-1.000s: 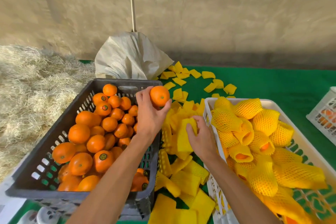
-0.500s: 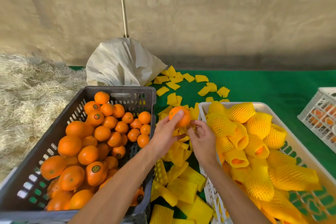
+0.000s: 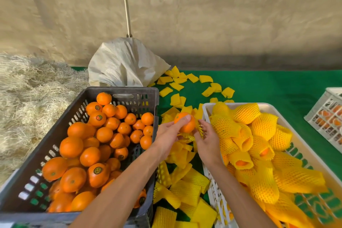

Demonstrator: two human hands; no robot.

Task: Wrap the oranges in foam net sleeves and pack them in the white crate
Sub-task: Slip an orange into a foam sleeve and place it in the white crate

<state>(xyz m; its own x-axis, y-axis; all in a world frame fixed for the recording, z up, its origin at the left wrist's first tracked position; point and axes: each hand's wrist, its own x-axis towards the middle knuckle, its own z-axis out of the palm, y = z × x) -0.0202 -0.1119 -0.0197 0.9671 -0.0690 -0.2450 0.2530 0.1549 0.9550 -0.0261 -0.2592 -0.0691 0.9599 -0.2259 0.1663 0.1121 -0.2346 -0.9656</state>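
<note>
My left hand grips a bare orange from above, between the two crates. My right hand holds a stretched yellow foam net sleeve that sits around the orange's lower half. The white crate at right holds several oranges wrapped in yellow sleeves. The dark grey crate at left is full of bare oranges.
Flat yellow sleeves lie heaped between the crates and scattered on the green cloth behind. A white sack stands at the back, straw lies at left, and a second white crate sits at far right.
My left hand carried the orange from over the grey crate to the gap between the crates. My right hand lifted a sleeve from the heap and stretched it round the orange's underside.
</note>
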